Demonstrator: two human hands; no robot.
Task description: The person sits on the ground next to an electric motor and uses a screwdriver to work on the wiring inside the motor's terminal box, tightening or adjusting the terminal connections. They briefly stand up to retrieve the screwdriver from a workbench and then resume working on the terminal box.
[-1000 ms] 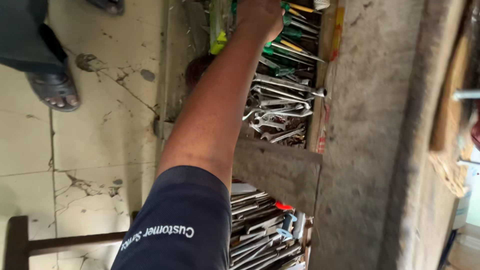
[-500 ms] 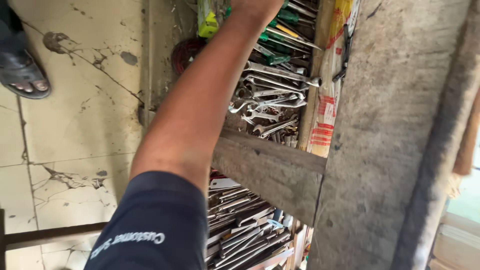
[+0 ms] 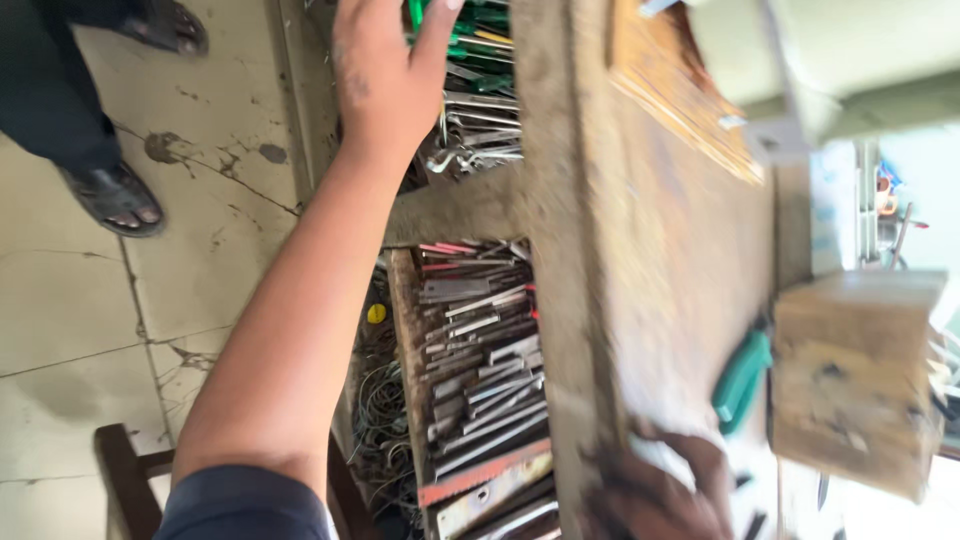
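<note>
Wrenches (image 3: 478, 140) fill the far compartment of a worn wooden workbench (image 3: 650, 250) above cracked floor tiles (image 3: 80, 320). Left hand (image 3: 385, 75) hovers over them, fingers spread, holding nothing. Right hand (image 3: 665, 490) rests blurred on the bench edge; its grip is unclear.

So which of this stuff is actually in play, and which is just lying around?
In play:
- left hand, reaching into the upper compartment
- spanners
- green-handled screwdrivers
- right hand, blurred, on the bench edge

Lying about:
- lower compartment of metal bars
- green-handled tool
- wooden block
- wire tangle
- another person's sandalled foot
</note>
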